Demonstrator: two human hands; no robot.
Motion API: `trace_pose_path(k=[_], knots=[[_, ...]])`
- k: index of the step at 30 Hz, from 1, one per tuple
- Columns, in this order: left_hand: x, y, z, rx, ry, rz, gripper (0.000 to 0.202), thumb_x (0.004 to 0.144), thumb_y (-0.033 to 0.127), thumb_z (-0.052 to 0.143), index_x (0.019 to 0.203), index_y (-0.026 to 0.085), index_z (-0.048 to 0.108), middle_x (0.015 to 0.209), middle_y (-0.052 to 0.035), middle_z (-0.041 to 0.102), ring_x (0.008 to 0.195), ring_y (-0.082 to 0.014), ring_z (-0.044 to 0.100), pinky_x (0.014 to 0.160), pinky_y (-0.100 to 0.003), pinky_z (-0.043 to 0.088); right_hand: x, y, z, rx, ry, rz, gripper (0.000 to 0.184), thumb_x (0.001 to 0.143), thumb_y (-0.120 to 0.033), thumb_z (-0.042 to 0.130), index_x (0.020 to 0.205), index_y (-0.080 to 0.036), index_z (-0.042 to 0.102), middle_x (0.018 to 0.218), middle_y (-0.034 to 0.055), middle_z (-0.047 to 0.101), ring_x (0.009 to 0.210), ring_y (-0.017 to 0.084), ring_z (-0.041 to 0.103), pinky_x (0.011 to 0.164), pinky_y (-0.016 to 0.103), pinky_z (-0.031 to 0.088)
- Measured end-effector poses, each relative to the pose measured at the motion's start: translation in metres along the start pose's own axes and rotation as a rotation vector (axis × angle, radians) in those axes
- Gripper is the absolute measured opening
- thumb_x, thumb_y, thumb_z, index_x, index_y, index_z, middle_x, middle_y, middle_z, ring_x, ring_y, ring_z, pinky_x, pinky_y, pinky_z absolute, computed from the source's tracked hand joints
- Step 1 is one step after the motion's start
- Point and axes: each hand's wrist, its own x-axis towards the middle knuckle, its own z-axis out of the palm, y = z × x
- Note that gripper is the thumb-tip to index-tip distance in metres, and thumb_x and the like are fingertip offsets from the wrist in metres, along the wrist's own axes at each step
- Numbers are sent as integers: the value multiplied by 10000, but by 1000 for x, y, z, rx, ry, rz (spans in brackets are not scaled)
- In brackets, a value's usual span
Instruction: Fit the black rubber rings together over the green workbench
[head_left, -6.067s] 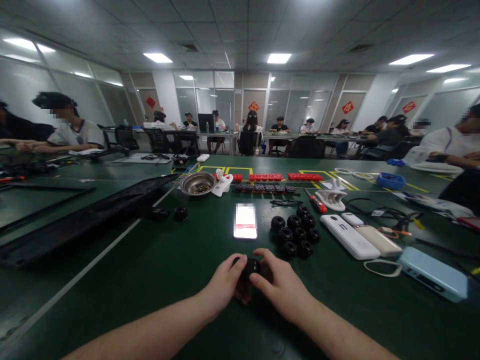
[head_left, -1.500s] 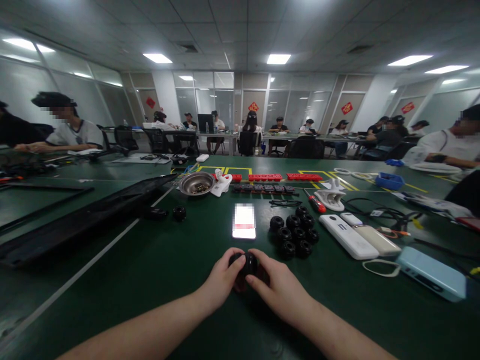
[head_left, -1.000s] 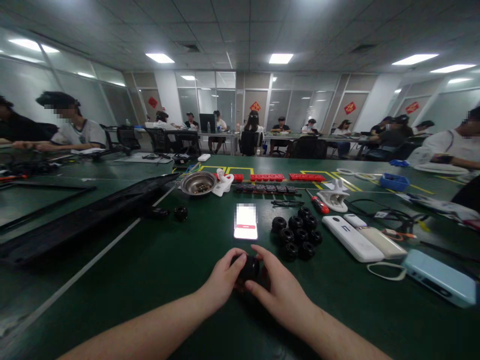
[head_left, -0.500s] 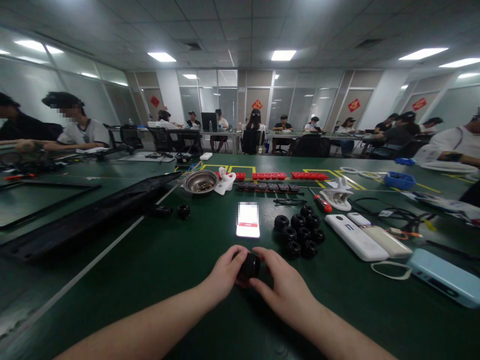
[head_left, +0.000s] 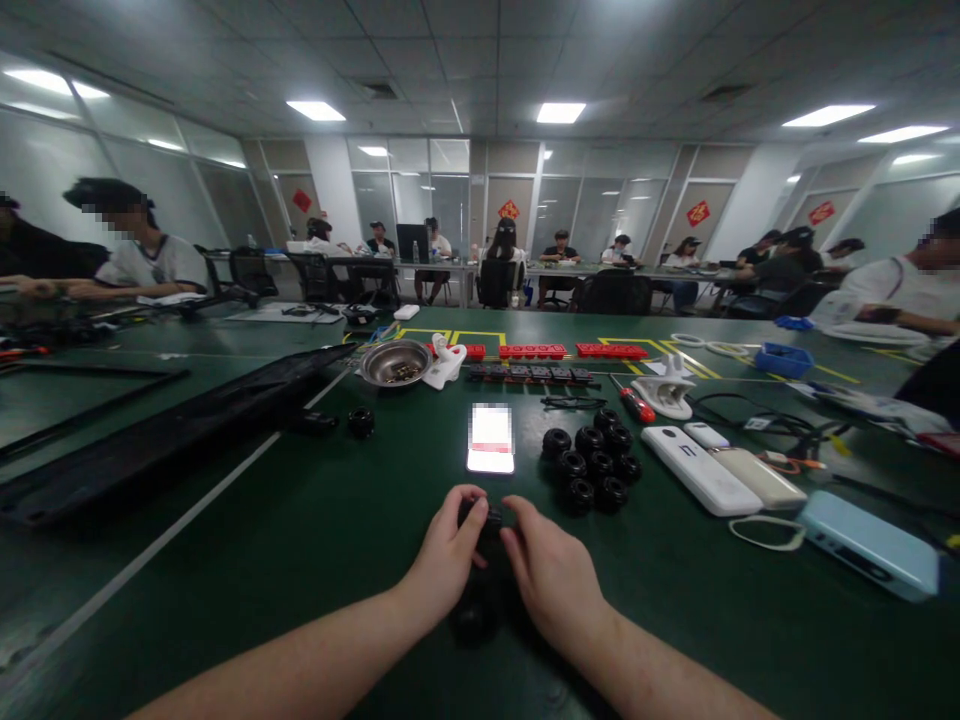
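My left hand (head_left: 448,545) is closed around a small black part (head_left: 489,517), whose exact kind I cannot make out because the fingers cover much of it. Close by on the right, my right hand (head_left: 551,565) has its thumb and fingers curved and apart, with nothing visible between them. Beneath and between both hands lies a dark rounded piece (head_left: 474,615) on the green table, blurred in shadow. A lit phone (head_left: 491,440) rests just beyond the hands. To its right is a cluster of several black knobbed wheels (head_left: 598,462).
A metal bowl (head_left: 395,365) holds small brass-coloured pieces. Behind are red trays (head_left: 531,352) and a row of black parts (head_left: 529,374). A red screwdriver (head_left: 637,404), white power bank (head_left: 701,470) and light-blue box (head_left: 868,545) lie right; a long black panel (head_left: 180,430) lies left.
The larger round black thing between my hands is gone from there; a smaller black part shows in my left hand. A dark rounded piece now shows below the hands. The view has shifted slightly.
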Motion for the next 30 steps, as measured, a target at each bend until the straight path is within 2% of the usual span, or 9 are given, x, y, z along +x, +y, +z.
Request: trace_pose_path(k=[3,8,10,12,16,20,23,26,30], knots=[[0,6,0,-97,64,-49,313,734,459,434,892,189,453,835,-23,428,721,-154,493,463,-213,459,-5,-1,-12,91,59,-111,302,773,-353,434,992,-146,441,849,79,547,742,191,526,649,313,425],[5,13,-2,-187,133,-120,326,744,478,409,915,203,446,868,-8,429,560,-75,486,492,-209,444,-11,-14,-6,20,-280,-229,584,509,-612,623,880,-174,516,846,53,553,739,219,517,607,319,430],[7,11,-2,-200,156,-113,321,750,474,403,912,201,448,870,-8,429,577,-80,491,505,-209,443,-12,-19,2,-36,-373,-241,634,499,-592,642,963,-181,508,877,56,561,749,226,522,616,326,433],[8,8,-2,-190,138,-100,310,750,464,410,906,200,455,860,-11,434,626,-102,501,512,-211,442,-13,-22,7,-89,-421,-242,455,609,-437,628,975,-193,509,902,55,559,780,220,520,638,316,432],[4,6,-2,-139,84,-86,298,763,455,397,912,204,456,811,3,456,550,-88,481,491,-207,415,-10,-19,4,6,-365,-122,125,677,-189,509,798,-177,536,845,38,552,760,167,511,659,264,417],[-2,13,-3,-93,63,-74,267,772,425,398,905,201,459,813,-6,482,657,-127,504,542,-211,415,0,-3,2,498,-227,68,169,654,-131,469,810,-196,483,718,-15,536,655,126,513,606,244,425],[-8,18,-1,-69,40,-92,295,759,449,401,901,197,458,781,-7,475,670,-141,498,527,-220,412,9,10,6,835,-135,295,201,624,-161,437,799,-220,359,572,-84,438,434,87,445,383,200,395],[-13,19,4,-100,-32,-170,349,725,491,418,909,194,426,776,-8,448,620,-133,496,468,-222,403,14,14,9,905,-135,390,175,611,-206,414,747,-222,305,555,-101,415,323,58,384,271,172,329],[-17,15,11,-172,-130,-261,481,651,551,481,951,193,366,800,-17,422,606,-124,490,418,-212,402,14,12,9,941,-197,435,134,609,-214,423,723,-196,356,531,-77,456,380,88,484,320,184,379]])
